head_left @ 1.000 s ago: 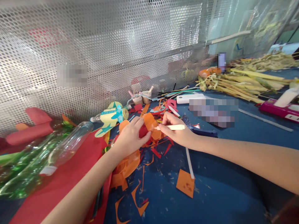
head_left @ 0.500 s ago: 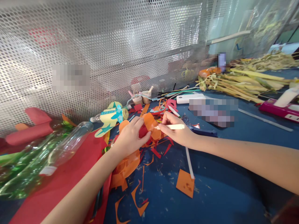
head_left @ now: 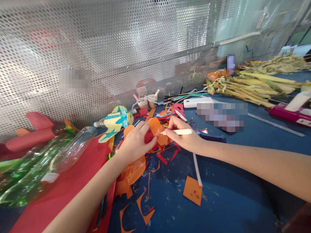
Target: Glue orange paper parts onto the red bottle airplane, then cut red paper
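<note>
Behind everything, a perforated metal screen (head_left: 109, 48), partly pixelated, with blurred shapes (head_left: 47, 37) beyond. Next, a blue tabletop (head_left: 170, 200), cut off at the lower edge. At left, a red sheet (head_left: 73, 174), partly hidden under the left forearm (head_left: 85, 194). At far right, dried husks (head_left: 257, 87). Back at left, green bottles (head_left: 26, 181), cut off by the frame, beside a clear bottle (head_left: 75, 149). Right of centre, an item (head_left: 220, 117) impossible to identify under pixel blocks; farther right, a magenta object (head_left: 286, 113), cut off, with a pale marking too small to read. Left of centre, a yellow bottle (head_left: 111, 121) with teal stars.

Left hand (head_left: 136, 142), thumb parted from fingers, laid over a red piece (head_left: 150, 138); cannot tell whether gripping or merely resting. Right hand (head_left: 186, 137) pinching a slim cream pen (head_left: 181, 132), with the tip at an orange piece (head_left: 156, 125) near the left fingers. Nearer the front, an orange square (head_left: 193, 186) with dark marks, impossible to read.
</note>
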